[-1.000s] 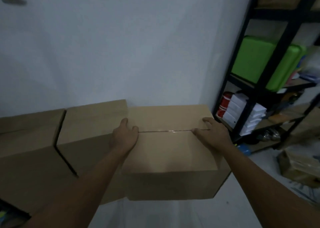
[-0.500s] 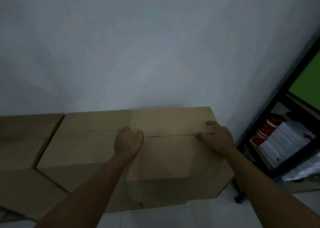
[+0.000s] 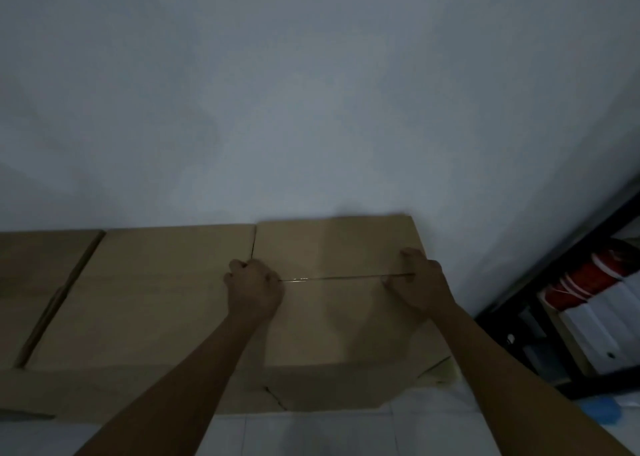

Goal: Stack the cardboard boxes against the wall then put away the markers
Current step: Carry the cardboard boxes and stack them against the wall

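A closed cardboard box (image 3: pixel 332 320) with a taped seam across its top stands against the white wall (image 3: pixel 311 109), flush with a second cardboard box (image 3: pixel 156 300) on its left. A third box (image 3: pixel 34 275) lies further left. My left hand (image 3: pixel 252 287) grips the first box's left edge, with its fingers tucked into the gap between the boxes. At the right end of the seam, my right hand (image 3: pixel 420 284) grips the box's right edge. No markers are in view.
A black shelf (image 3: pixel 540 303) stands close to the right of the box, holding white boxes (image 3: pixel 602 327) and red items (image 3: pixel 588 275). A blue object (image 3: pixel 601 412) lies on the pale tiled floor (image 3: pixel 346 435). A loose cardboard flap (image 3: pixel 438 372) sticks out at the box's lower right.
The box in my hands has moved forward to the wall and now sits level beside the middle box. My view has shifted left, so the shelf lies at the right edge.
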